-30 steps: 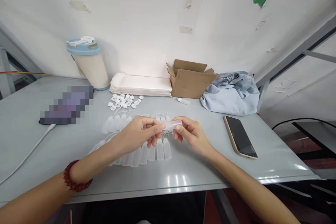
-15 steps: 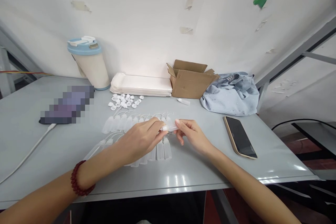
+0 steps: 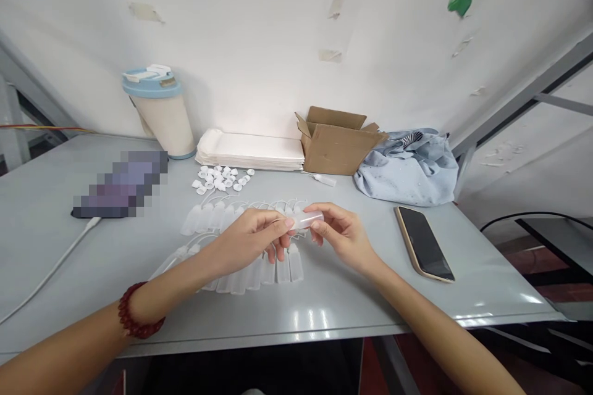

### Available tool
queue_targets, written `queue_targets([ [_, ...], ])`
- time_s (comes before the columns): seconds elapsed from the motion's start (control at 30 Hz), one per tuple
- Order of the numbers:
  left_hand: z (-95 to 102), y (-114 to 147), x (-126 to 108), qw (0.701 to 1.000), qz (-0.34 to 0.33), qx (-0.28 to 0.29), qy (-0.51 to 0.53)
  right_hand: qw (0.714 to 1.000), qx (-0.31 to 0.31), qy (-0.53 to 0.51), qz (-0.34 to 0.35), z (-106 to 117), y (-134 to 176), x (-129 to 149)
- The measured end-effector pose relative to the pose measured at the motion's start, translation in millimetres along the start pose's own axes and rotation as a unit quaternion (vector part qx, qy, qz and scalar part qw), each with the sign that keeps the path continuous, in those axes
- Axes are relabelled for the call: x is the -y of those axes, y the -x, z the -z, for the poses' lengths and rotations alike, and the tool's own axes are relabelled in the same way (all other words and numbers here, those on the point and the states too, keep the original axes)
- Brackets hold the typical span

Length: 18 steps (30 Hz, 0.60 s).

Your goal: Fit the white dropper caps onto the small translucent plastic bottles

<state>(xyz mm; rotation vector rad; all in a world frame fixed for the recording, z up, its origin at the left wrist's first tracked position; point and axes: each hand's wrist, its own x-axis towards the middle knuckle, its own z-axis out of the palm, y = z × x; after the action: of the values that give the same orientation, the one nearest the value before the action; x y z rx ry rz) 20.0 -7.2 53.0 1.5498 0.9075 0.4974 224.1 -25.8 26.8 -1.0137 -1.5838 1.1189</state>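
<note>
Between my two hands lies a small translucent plastic bottle (image 3: 308, 219), held sideways above the table. My left hand (image 3: 252, 237) is closed on its left end, thumb on top, hiding that end. At the other end, my right hand (image 3: 345, 234) pinches the bottle's base with thumb and fingers. Under and behind my hands, several similar bottles (image 3: 215, 216) with thin curved tubes lie in a row. A nearer row of bottles (image 3: 252, 278) lies partly hidden by my left hand and forearm. Small white caps (image 3: 220, 179) sit in a loose pile behind the rows.
Along the wall stand a tumbler (image 3: 162, 117), a stack of white packets (image 3: 254, 151), an open cardboard box (image 3: 340, 145) and a bundled blue cloth (image 3: 407, 166). One phone (image 3: 424, 244) lies at the right. A blurred-out device (image 3: 123, 188) with a white cable (image 3: 55, 271) is at the left.
My left hand has turned, its thumb now on top and fingers curled below. My right hand's fingers have shifted over the bottle's end, and more of the bottle shows.
</note>
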Motion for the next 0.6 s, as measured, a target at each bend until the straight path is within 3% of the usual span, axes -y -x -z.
queue_targets([
  [0.2, -1.6, 3, 0, 0.998, -0.020, -0.013, -0.050, 0.999, 0.009, 0.043, 0.005, 1, 2, 0],
  [0.33, -5.1, 4, 6, 0.973, -0.120, -0.078, -0.182, 0.999, 0.009, 0.043, -0.003, 2, 2, 0],
  [0.4, -6.8, 3, 14, 0.925, -0.216, -0.125, -0.288, 0.999, 0.006, 0.033, -0.021, 1, 2, 1],
  [0.5, -8.8, 1, 26, 0.820, -0.340, -0.172, -0.427, 0.998, -0.001, 0.012, -0.057, -1, 2, 1],
  [0.57, -9.7, 1, 30, 0.767, -0.374, -0.181, -0.489, 0.997, -0.005, -0.010, -0.077, -2, 1, 1],
  [0.6, -10.1, 1, 31, 0.756, -0.377, -0.182, -0.504, 0.996, -0.006, -0.023, -0.085, -3, 1, 0],
])
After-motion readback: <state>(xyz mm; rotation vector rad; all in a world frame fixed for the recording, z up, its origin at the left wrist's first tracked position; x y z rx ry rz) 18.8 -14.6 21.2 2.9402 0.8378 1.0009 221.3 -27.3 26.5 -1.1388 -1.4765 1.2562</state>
